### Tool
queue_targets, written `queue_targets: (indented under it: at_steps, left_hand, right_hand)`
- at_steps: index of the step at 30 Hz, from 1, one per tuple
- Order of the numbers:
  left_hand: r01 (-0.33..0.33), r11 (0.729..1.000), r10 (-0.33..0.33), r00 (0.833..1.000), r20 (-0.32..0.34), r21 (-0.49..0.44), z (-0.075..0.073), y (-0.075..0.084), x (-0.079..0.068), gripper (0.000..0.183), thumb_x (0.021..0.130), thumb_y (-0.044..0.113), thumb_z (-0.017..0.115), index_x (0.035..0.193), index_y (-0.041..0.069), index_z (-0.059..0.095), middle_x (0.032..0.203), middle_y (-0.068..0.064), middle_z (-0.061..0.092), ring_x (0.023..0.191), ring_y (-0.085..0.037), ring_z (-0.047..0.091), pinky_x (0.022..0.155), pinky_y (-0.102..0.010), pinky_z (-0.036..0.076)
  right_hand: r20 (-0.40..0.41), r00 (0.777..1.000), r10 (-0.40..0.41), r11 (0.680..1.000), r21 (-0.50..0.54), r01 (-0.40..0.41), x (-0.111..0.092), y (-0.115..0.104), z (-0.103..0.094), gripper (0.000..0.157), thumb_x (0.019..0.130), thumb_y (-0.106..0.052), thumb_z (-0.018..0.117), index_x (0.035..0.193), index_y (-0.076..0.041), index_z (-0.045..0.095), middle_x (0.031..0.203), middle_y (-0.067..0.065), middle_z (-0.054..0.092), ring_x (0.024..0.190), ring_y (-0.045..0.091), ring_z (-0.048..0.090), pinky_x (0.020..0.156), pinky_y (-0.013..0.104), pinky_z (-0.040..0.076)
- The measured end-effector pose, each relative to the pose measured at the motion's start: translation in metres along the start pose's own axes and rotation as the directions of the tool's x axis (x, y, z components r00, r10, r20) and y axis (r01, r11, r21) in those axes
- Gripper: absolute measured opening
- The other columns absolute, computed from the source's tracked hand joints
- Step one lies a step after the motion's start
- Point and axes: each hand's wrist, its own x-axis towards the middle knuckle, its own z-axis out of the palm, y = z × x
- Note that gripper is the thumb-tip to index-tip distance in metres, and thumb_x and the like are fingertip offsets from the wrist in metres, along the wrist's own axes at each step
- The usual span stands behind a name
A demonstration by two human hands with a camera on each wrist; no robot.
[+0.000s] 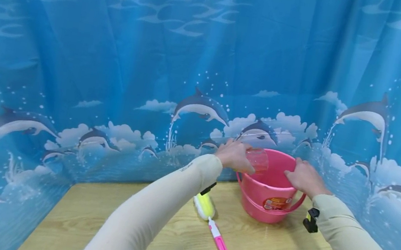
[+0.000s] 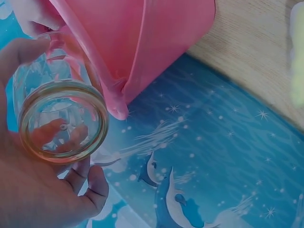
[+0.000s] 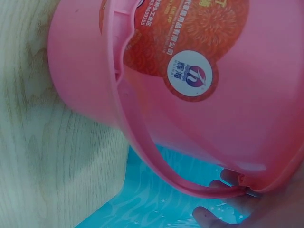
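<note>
My left hand (image 1: 235, 154) grips a clear drinking glass (image 1: 258, 161) round its side. The glass is tilted, its mouth over the left rim of a pink bucket (image 1: 260, 202) and its thick base turned back toward the wrist, as the left wrist view shows. On the bucket's right side my right hand (image 1: 306, 177) holds the rim, thumb inside and fingers outside. The bucket stands upright on the table, its pink handle (image 3: 156, 166) hanging down along the front below a red label (image 3: 190, 28).
A bottle brush (image 1: 222, 247) with a yellow and white sponge head and pink handle lies on the wooden table (image 1: 103, 214), left of the bucket. A blue dolphin-print curtain (image 1: 146, 70) hangs along the table's back and sides, close behind the bucket.
</note>
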Motion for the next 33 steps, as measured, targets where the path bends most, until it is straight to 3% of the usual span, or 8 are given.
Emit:
queue_targets:
  at_steps: [3, 11, 17, 24, 33]
  left_hand:
    - [0.006, 1.0, -0.006, 1.0, 0.003, 0.014, -0.001, 0.002, 0.0, 0.076, 0.073, 0.048, 0.085, 0.141, 0.036, 0.055, 0.141, 0.008, 0.053, 0.135, -0.023, 0.034, 0.109, -0.051, 0.041]
    - [0.033, 0.999, -0.034, 0.999, 0.019, 0.038, -0.001, 0.008, 0.004, 0.074, 0.072, 0.048, 0.087, 0.139, 0.034, 0.058, 0.126, 0.006, 0.056, 0.123, -0.019, 0.038, 0.099, -0.047, 0.047]
    - [0.05, 0.997, -0.052, 0.998, 0.03, 0.056, -0.002, 0.013, 0.006, 0.075, 0.071, 0.048, 0.087, 0.139, 0.034, 0.057, 0.13, 0.006, 0.054, 0.124, -0.021, 0.038, 0.099, -0.049, 0.048]
    - [0.012, 0.991, -0.017, 0.999, 0.038, 0.132, -0.007, 0.021, 0.001, 0.071, 0.074, 0.047, 0.085, 0.139, 0.033, 0.058, 0.134, 0.006, 0.054, 0.127, -0.02, 0.037, 0.108, -0.047, 0.04]
    - [0.06, 0.989, -0.066, 0.997, 0.041, 0.136, -0.004, 0.024, 0.008, 0.073, 0.069, 0.047, 0.088, 0.135, 0.037, 0.06, 0.13, 0.007, 0.054, 0.124, -0.02, 0.037, 0.098, -0.047, 0.049]
  right_hand:
    - [0.0, 1.0, 0.005, 1.0, 0.0, -0.005, 0.0, 0.0, 0.001, 0.078, 0.1, -0.032, 0.055, 0.15, 0.017, 0.021, 0.134, 0.037, 0.043, 0.118, 0.053, 0.048, 0.087, 0.064, 0.053]
    - [0.008, 1.0, 0.018, 1.0, -0.002, -0.018, 0.001, 0.0, 0.003, 0.08, 0.1, -0.032, 0.056, 0.151, 0.016, 0.017, 0.139, 0.038, 0.038, 0.122, 0.055, 0.045, 0.088, 0.065, 0.053]
    - [0.001, 1.0, 0.021, 1.0, -0.005, -0.021, 0.002, 0.0, 0.002, 0.081, 0.1, -0.032, 0.056, 0.151, 0.016, 0.016, 0.137, 0.038, 0.039, 0.12, 0.054, 0.045, 0.087, 0.064, 0.053]
    - [0.002, 1.0, 0.019, 1.0, -0.001, -0.019, 0.002, 0.0, 0.002, 0.081, 0.1, -0.032, 0.056, 0.151, 0.016, 0.017, 0.136, 0.038, 0.039, 0.12, 0.054, 0.046, 0.087, 0.064, 0.053]
    - [0.007, 1.0, 0.024, 1.0, 0.002, -0.024, 0.001, -0.001, 0.001, 0.082, 0.101, -0.033, 0.054, 0.152, 0.015, 0.013, 0.141, 0.04, 0.035, 0.124, 0.057, 0.042, 0.091, 0.066, 0.05]
